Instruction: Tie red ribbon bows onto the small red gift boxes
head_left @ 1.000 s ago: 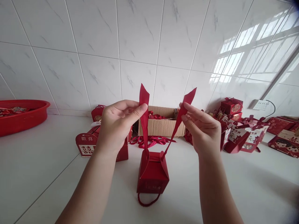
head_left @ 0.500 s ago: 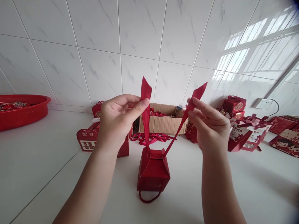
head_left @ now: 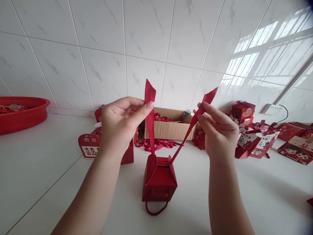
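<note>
A small red gift box [head_left: 159, 181] stands on the white counter in front of me, a red cord loop hanging at its near base. A red ribbon [head_left: 150, 120] runs through the box's top and its two ends rise on either side. My left hand [head_left: 119, 127] pinches the left end between thumb and forefinger and holds it upright. My right hand [head_left: 218, 132] pinches the right end, which slants up to the right. Both ends are taut above the box.
An open cardboard box [head_left: 170, 127] with red ribbons stands by the tiled wall, loose ribbon in front of it. Finished red gift boxes [head_left: 244, 111] cluster at the right, others [head_left: 89, 147] behind my left hand. A red basin [head_left: 22, 114] sits far left. A wall socket [head_left: 271, 109] is at the right.
Both hands keep their pinch on the ribbon ends. My right hand has moved slightly outward to the right, drawing its end out at a wider slant. The box has stayed in place.
</note>
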{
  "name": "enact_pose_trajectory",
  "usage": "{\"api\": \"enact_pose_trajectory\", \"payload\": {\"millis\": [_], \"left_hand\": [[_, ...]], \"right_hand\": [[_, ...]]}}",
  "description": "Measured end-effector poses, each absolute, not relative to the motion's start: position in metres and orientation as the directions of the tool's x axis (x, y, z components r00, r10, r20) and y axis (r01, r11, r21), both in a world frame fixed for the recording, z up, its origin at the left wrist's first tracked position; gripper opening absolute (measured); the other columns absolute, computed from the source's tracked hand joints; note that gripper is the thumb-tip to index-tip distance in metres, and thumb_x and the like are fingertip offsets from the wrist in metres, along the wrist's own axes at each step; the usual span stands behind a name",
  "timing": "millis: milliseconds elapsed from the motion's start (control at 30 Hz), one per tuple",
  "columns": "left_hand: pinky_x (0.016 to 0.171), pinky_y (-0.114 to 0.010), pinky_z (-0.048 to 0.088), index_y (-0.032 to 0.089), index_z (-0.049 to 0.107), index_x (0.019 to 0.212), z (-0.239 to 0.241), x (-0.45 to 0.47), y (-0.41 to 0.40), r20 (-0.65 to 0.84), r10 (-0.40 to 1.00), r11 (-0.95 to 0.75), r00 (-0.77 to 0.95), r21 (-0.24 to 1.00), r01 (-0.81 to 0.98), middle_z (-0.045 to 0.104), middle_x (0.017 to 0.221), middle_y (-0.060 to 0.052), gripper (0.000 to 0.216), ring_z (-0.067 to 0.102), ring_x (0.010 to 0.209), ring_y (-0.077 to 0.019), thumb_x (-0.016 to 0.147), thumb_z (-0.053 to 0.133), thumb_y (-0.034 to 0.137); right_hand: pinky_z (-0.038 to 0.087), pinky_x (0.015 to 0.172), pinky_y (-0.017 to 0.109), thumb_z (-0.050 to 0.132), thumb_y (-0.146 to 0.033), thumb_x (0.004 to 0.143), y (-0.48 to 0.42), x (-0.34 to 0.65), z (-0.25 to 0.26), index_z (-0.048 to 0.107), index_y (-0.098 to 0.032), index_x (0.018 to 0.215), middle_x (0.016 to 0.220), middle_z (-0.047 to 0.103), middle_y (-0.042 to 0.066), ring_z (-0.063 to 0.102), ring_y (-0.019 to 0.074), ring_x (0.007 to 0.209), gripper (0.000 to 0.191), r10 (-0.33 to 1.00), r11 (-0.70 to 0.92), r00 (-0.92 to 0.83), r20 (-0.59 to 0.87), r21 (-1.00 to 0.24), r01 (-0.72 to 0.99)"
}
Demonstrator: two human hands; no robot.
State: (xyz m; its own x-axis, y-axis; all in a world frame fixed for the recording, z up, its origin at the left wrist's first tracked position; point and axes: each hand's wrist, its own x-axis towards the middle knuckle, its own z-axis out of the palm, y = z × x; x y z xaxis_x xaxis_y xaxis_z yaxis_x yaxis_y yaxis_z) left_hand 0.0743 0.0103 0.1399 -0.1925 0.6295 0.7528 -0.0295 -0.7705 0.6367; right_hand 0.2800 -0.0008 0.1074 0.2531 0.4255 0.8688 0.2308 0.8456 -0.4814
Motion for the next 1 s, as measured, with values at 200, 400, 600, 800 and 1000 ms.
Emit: {"api": "enact_pose_trajectory", "payload": {"millis": [200,400,600,800,1000], "left_hand": [[0.061,-0.025,0.05,0.022,0.068,0.065,0.141,0.074,0.009,0.737,0.653,-0.749,-0.175,0.662,-0.004,0.063,0.064,0.002,0.012,0.06,0.064,-0.0133,0.069,0.075,0.03],[0.053,-0.025,0.044,0.021,0.069,0.065,0.141,0.073,0.009,0.711,0.69,-0.715,-0.135,0.699,0.019,0.064,0.063,0.001,0.013,0.057,0.058,-0.013,0.066,0.076,0.031],[0.056,-0.024,0.047,0.02,0.068,0.067,0.14,0.073,0.01,0.702,0.702,-0.707,-0.117,0.707,0.006,0.066,0.067,0.0,0.015,0.06,0.062,-0.014,0.067,0.076,0.033],[0.064,-0.025,0.05,0.019,0.067,0.073,0.138,0.077,0.011,0.688,0.725,-0.688,0.004,0.725,0.014,0.068,0.073,-0.002,0.019,0.063,0.071,-0.0162,0.068,0.075,0.036],[0.058,-0.026,0.049,0.019,0.065,0.077,0.129,0.088,0.017,0.619,0.725,-0.676,0.301,0.724,0.139,0.066,0.077,-0.003,0.021,0.061,0.068,-0.0152,0.072,0.071,0.038]], "right_hand": [[0.056,0.086,0.045,0.065,-0.02,0.079,-0.002,0.28,0.108,0.068,-0.031,0.107,0.107,0.069,0.001,0.064,0.0239,0.102,0.031,0.43,0.835,0.278,0.859,-0.495,0.24],[0.055,0.088,0.046,0.066,-0.018,0.078,-0.001,0.279,0.108,0.069,-0.031,0.104,0.099,0.072,0.0,0.066,0.0229,0.099,0.029,0.452,0.831,0.271,0.85,-0.512,0.218],[0.055,0.087,0.045,0.065,-0.02,0.08,-0.001,0.277,0.108,0.07,-0.03,0.103,0.096,0.072,0.001,0.065,0.0232,0.101,0.026,0.468,0.833,0.269,0.842,-0.522,0.186],[0.057,0.08,0.039,0.065,-0.022,0.08,-0.001,0.271,0.108,0.071,-0.026,0.095,0.092,0.072,0.002,0.068,0.0195,0.088,0.017,0.516,0.826,0.242,0.822,-0.552,0.116],[0.056,0.06,0.028,0.064,-0.025,0.079,-0.002,0.261,0.107,0.06,-0.022,0.098,0.083,0.069,0.001,0.064,0.0119,0.063,0.02,0.727,0.686,-0.018,0.687,-0.725,0.065]]}}
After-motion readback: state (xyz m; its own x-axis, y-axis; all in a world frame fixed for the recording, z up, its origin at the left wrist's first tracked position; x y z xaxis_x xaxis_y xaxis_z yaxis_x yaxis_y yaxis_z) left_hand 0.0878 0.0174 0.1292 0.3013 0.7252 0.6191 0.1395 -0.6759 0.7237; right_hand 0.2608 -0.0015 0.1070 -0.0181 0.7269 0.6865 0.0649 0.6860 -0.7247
